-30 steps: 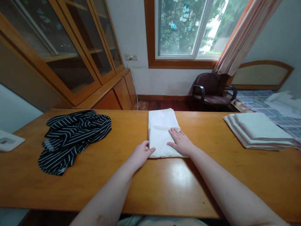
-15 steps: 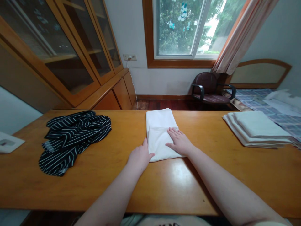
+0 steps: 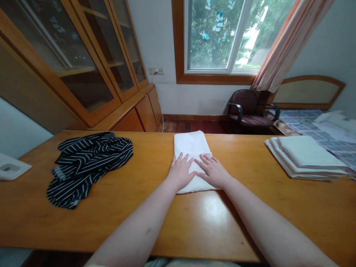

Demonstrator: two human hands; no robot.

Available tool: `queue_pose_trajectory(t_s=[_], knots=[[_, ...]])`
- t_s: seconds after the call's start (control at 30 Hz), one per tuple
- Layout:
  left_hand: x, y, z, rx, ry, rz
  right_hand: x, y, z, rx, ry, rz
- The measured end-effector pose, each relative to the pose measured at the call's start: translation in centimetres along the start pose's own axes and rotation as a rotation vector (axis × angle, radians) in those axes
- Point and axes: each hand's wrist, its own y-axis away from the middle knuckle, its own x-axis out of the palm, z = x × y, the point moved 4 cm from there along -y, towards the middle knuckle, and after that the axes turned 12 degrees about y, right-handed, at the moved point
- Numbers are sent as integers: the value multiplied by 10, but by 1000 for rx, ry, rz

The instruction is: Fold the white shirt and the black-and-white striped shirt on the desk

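A white cloth [image 3: 191, 141] lies folded on the wooden table [image 3: 139, 218], its near part doubled back over the longer layer below. My left hand [image 3: 181, 171] rests flat on the left side of that folded part, fingers spread. Beside it, my right hand [image 3: 211, 170] presses flat on the right side, fingers also apart. The two thumbs nearly meet in the middle of the cloth. Neither hand grips anything.
Crumpled black-and-white striped fabric [image 3: 90, 163] lies on the table's left. A stack of folded white cloths [image 3: 308, 155] sits at the right end. A white object [image 3: 12, 167] is at the far left edge. Beyond the table stand a chair [image 3: 246, 107] and a cabinet [image 3: 102, 74].
My left hand has moved from the cloth's left edge onto its top, fingers now spread. My right hand stays nearly in place on the cloth. The view has tilted slightly.
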Motion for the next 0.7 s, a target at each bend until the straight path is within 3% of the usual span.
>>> queue_pose_trajectory(t_s=[0.13,0.47,0.57,0.7], knots=[[7,3,11,-91,27,-11,-6,0,-11,43,-84,-67],[10,1,18,-107,147,75,-1,5,-38,206,-226,-278],[10,1,18,-113,141,78,0,3,-33,112,-226,-233],[10,1,17,-124,116,74,12,-3,-26,83,-173,-53]])
